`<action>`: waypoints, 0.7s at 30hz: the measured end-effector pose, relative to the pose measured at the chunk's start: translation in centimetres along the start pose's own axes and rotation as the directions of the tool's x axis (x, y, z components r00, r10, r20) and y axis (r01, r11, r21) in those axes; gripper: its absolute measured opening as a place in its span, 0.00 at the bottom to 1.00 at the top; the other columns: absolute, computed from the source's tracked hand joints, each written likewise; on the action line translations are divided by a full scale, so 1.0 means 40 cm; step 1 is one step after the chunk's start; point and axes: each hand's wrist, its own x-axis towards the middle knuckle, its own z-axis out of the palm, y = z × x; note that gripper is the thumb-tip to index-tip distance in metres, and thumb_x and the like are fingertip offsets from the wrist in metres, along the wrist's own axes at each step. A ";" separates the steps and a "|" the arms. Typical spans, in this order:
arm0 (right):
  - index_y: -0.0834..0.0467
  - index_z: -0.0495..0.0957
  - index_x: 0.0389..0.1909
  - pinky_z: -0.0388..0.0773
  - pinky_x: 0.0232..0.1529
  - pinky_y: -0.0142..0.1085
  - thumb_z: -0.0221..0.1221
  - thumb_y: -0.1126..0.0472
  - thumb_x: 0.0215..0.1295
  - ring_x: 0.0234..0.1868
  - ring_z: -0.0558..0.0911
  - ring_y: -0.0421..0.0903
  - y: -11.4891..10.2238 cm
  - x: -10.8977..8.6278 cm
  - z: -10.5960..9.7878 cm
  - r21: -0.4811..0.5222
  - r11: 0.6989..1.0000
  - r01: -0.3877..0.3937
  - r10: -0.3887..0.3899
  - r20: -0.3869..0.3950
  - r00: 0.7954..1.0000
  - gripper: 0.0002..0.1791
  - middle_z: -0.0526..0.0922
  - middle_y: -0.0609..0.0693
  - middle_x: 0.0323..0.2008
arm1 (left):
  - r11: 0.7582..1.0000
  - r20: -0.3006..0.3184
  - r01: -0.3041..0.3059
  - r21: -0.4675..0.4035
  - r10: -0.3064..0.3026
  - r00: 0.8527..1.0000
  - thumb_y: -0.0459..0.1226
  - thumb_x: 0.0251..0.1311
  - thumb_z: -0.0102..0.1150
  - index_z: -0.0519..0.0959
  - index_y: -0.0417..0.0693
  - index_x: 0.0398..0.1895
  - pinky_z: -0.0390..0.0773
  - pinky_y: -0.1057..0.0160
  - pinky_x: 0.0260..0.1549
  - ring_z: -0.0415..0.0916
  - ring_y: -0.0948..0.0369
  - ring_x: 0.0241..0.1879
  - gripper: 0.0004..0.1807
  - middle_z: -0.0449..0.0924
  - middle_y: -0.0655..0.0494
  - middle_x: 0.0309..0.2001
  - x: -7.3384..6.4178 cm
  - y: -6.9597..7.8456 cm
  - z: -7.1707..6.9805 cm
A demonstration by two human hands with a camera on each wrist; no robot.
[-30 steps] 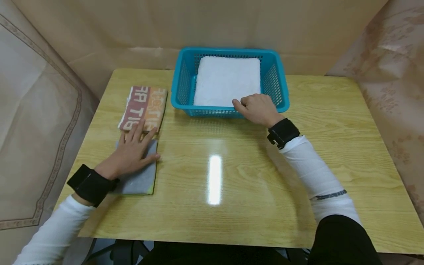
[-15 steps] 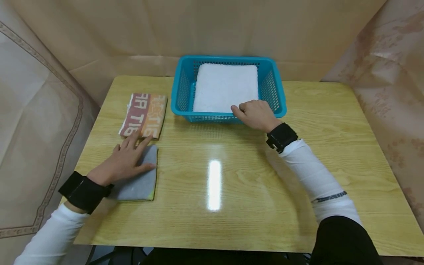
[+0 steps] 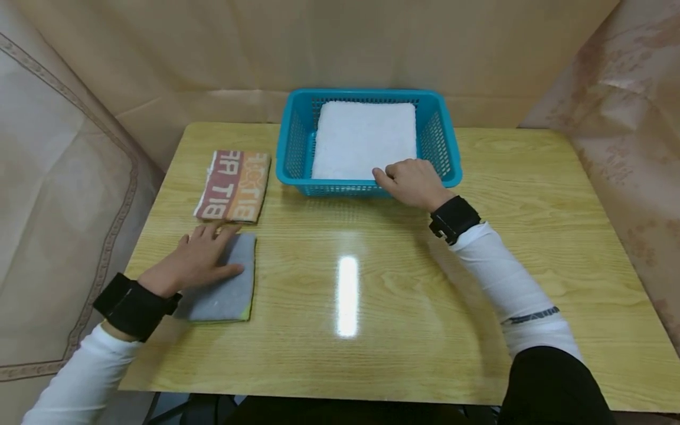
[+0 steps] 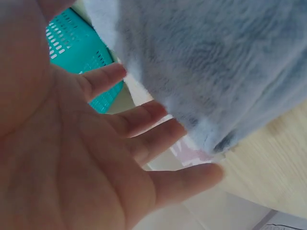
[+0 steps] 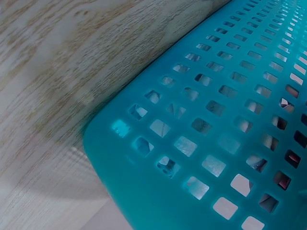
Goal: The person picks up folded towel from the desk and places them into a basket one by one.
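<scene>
Over a folded grey towel (image 3: 239,283) at the table's left side, my left hand (image 3: 193,260) lies palm down. Its fingertips reach the towel's far edge, and in the left wrist view the straight fingers (image 4: 158,141) meet the grey cloth (image 4: 206,62). Just beyond is a folded red and orange towel (image 3: 234,186) with pale lettering. My right hand (image 3: 411,183) grips the near rim of a blue plastic basket (image 3: 340,188), close to its right corner. A folded white towel (image 3: 366,141) lies inside. The right wrist view shows only the perforated basket wall (image 5: 158,129), without the hand.
Everything stands on a wooden table (image 3: 425,342), its near edge close to my body. The basket is at the far edge, before a beige cloth backdrop (image 3: 372,47). More cloth hangs at the left (image 3: 48,177) and right (image 3: 637,147).
My left hand has drawn back towards me, its fingertips coming off the lettered towel to the grey towel's far edge. My right hand keeps its place on the basket. The head view has tilted slightly.
</scene>
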 end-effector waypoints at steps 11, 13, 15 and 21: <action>0.52 0.62 0.10 0.50 0.17 0.36 0.41 0.42 0.77 0.14 0.63 0.44 0.009 -0.003 0.005 0.008 1.000 -0.001 0.001 -0.002 1.000 0.33 0.58 0.44 0.11 | 0.997 0.019 -0.009 -0.075 0.010 1.000 0.45 0.60 0.69 0.60 0.41 0.63 0.72 0.37 0.45 0.61 0.34 0.56 0.37 0.58 0.30 0.59 -0.003 0.001 -0.005; 0.52 0.62 0.10 0.50 0.17 0.35 0.41 0.42 0.77 0.14 0.62 0.44 0.009 -0.003 0.004 0.009 1.000 -0.004 0.004 -0.001 1.000 0.33 0.58 0.44 0.11 | 0.994 0.029 -0.041 -0.099 0.044 0.999 0.43 0.58 0.71 0.61 0.42 0.60 0.70 0.38 0.47 0.62 0.36 0.54 0.35 0.60 0.32 0.57 -0.004 -0.002 -0.004; 0.52 0.62 0.10 0.50 0.17 0.35 0.41 0.42 0.77 0.14 0.62 0.44 0.008 -0.003 0.002 0.010 1.000 -0.008 0.008 -0.001 1.000 0.33 0.58 0.44 0.11 | 0.989 0.039 -0.077 -0.128 0.083 0.996 0.41 0.56 0.73 0.62 0.43 0.56 0.68 0.39 0.48 0.61 0.37 0.53 0.33 0.61 0.33 0.55 -0.002 -0.007 0.001; 0.52 0.62 0.09 0.50 0.17 0.35 0.41 0.42 0.78 0.14 0.63 0.44 0.001 0.002 -0.002 0.009 1.000 0.005 -0.005 -0.007 1.000 0.34 0.58 0.43 0.10 | 0.976 0.071 -0.085 -0.201 0.101 0.992 0.40 0.56 0.73 0.63 0.46 0.50 0.63 0.41 0.47 0.57 0.38 0.51 0.28 0.59 0.35 0.53 0.006 -0.020 0.015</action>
